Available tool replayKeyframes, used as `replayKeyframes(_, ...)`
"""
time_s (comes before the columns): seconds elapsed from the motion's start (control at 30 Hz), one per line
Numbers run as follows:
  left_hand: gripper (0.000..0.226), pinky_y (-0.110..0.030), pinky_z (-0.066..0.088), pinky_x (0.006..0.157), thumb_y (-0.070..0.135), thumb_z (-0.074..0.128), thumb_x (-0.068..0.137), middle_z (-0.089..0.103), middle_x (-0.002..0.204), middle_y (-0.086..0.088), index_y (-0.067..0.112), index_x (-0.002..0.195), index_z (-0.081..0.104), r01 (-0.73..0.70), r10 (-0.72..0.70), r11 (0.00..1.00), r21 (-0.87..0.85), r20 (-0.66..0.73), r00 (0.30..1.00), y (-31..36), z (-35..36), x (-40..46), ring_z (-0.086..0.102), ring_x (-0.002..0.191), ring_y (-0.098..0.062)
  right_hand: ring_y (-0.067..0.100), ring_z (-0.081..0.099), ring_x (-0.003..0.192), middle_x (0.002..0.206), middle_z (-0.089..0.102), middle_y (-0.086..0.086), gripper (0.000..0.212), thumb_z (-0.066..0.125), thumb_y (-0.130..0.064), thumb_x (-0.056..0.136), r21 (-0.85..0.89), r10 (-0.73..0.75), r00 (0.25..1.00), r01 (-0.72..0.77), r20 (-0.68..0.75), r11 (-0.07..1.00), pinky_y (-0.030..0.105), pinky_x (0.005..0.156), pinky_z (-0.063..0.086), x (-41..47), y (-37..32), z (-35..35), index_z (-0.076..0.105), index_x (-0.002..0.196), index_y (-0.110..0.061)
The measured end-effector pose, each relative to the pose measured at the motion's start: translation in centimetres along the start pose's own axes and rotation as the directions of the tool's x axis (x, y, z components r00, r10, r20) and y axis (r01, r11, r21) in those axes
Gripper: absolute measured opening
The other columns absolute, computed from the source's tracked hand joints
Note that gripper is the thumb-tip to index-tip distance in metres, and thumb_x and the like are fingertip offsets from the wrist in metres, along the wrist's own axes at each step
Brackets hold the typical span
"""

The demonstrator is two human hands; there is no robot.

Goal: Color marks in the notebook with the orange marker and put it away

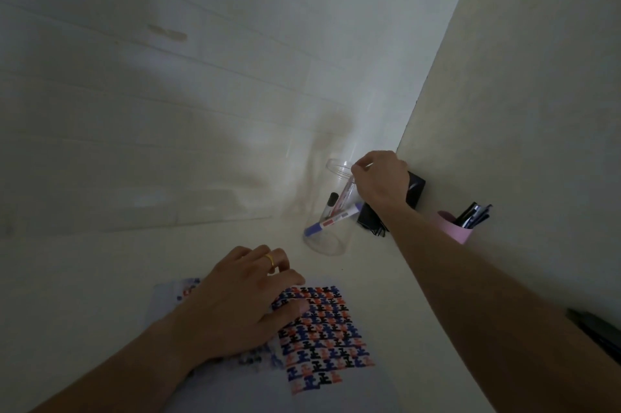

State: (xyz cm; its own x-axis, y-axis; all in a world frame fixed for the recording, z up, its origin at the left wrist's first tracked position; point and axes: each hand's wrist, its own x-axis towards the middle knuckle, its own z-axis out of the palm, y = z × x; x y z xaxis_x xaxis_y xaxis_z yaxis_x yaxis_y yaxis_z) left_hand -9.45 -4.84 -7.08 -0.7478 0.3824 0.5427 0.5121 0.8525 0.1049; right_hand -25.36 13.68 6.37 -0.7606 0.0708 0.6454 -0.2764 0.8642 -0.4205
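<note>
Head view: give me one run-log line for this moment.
right hand: lowering marker into clear cup | left hand: flat on notebook | stage: putting away

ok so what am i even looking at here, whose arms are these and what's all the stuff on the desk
There is no machine here. The one picture comes from a wide-angle camera worn on a person's head, looking forward and down, so the arms are that person's own.

The left hand lies flat on a notebook whose page is filled with rows of small orange, blue and black marks. The right hand reaches to the rim of a clear cup on the pale desk, its fingers pinched on a marker that reaches down into the cup. The marker's colour is hard to tell through the plastic. A blue marker and a black-capped one are already in the cup. Behind the wrist is a black object, and to the right a pink holder with dark pens.
</note>
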Motion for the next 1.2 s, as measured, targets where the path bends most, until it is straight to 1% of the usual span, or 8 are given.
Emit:
replayKeyframes(0.17,0.049,-0.032,0.045,0.088,0.065,0.027,0.099,0.062,0.112,0.010,0.038,0.122,0.061,-0.001,0.001,1.000,0.011,0.005,1.000,-0.1,0.1,0.0,0.054,0.096,-0.008,0.021,0.069,0.077,0.089,0.081,0.007,0.020,0.061,-0.015,0.087,0.025,0.014,1.000,-0.014,0.000,1.000,0.027,0.066,0.049,-0.7,0.0,-0.9,0.079,0.089,-0.008)
replayKeyframes(0.33,0.049,-0.032,0.046,0.087,0.064,0.030,0.099,0.063,0.114,0.008,0.036,0.124,0.061,-0.005,0.005,1.000,0.019,0.013,1.000,-0.1,0.0,0.0,0.056,0.099,-0.010,0.013,0.069,0.090,0.103,0.077,-0.004,0.019,0.068,-0.029,0.091,0.072,-0.114,0.993,0.116,-0.032,0.991,0.027,0.078,0.057,-6.3,0.5,-2.5,0.076,0.105,-0.020)
replayKeyframes(0.43,0.045,-0.033,0.046,0.084,0.060,0.035,0.099,0.064,0.114,0.005,0.034,0.124,0.062,-0.028,0.027,0.999,0.016,0.024,0.999,0.4,-0.3,0.1,0.057,0.100,-0.013,0.014,0.064,0.101,0.109,0.071,-0.007,0.018,0.066,-0.037,0.091,0.081,-0.129,0.989,0.124,0.069,0.989,0.034,0.089,0.055,-12.3,2.0,-2.8,0.072,0.105,-0.028)
replayKeyframes(0.6,0.037,-0.033,0.044,0.089,0.054,0.041,0.098,0.059,0.124,0.010,0.039,0.129,0.054,-0.035,0.039,0.998,-0.052,0.074,0.996,1.8,-0.3,-0.1,0.054,0.108,-0.011,0.015,0.053,0.121,0.129,0.061,-0.008,0.032,0.049,-0.048,0.097,-0.006,-0.084,0.939,0.091,0.335,0.996,0.028,0.096,0.040,-19.5,4.5,-4.0,0.061,0.122,-0.033)
replayKeyframes(0.77,0.048,-0.034,0.041,0.098,0.062,0.031,0.093,0.053,0.134,0.014,0.042,0.132,0.049,0.001,0.006,1.000,-0.029,0.231,0.973,1.1,0.6,-0.5,0.048,0.117,-0.009,0.016,0.050,0.118,0.130,0.058,-0.005,0.033,0.043,-0.046,0.100,-0.029,-0.091,0.895,0.115,0.438,0.993,0.032,0.099,0.043,-23.3,6.3,-3.7,0.058,0.125,-0.030)
replayKeyframes(0.83,0.055,-0.033,0.040,0.098,0.067,0.026,0.089,0.054,0.134,0.017,0.042,0.130,0.052,-0.012,0.014,1.000,-0.009,0.282,0.959,0.7,0.7,-0.3,0.049,0.116,-0.007,0.017,0.050,0.115,0.127,0.058,-0.005,0.031,0.043,-0.045,0.100,-0.042,-0.092,0.894,0.123,0.439,0.992,0.032,0.098,0.043,-23.5,6.7,-3.3,0.058,0.123,-0.030)
replayKeyframes(1.1,0.057,-0.037,0.041,0.099,0.071,0.028,0.086,0.057,0.132,0.017,0.043,0.126,0.057,-0.015,0.013,1.000,0.007,0.292,0.956,0.9,0.5,-0.3,0.052,0.114,-0.008,0.018,0.049,0.118,0.128,0.058,-0.004,0.030,0.046,-0.046,0.098,-0.051,-0.084,0.890,0.119,0.449,0.992,0.035,0.099,0.044,-23.5,6.5,-3.5,0.058,0.121,-0.031)
replayKeyframes(1.2,0.053,-0.036,0.042,0.097,0.069,0.031,0.088,0.058,0.131,0.016,0.042,0.125,0.057,0.000,-0.001,1.000,0.004,0.273,0.962,0.5,0.4,-0.7,0.053,0.112,-0.008,0.016,0.052,0.116,0.126,0.060,-0.005,0.031,0.049,-0.048,0.097,0.018,-0.033,0.906,0.028,0.422,0.999,0.034,0.096,0.044,-23.0,6.1,-3.8,0.062,0.120,-0.031)
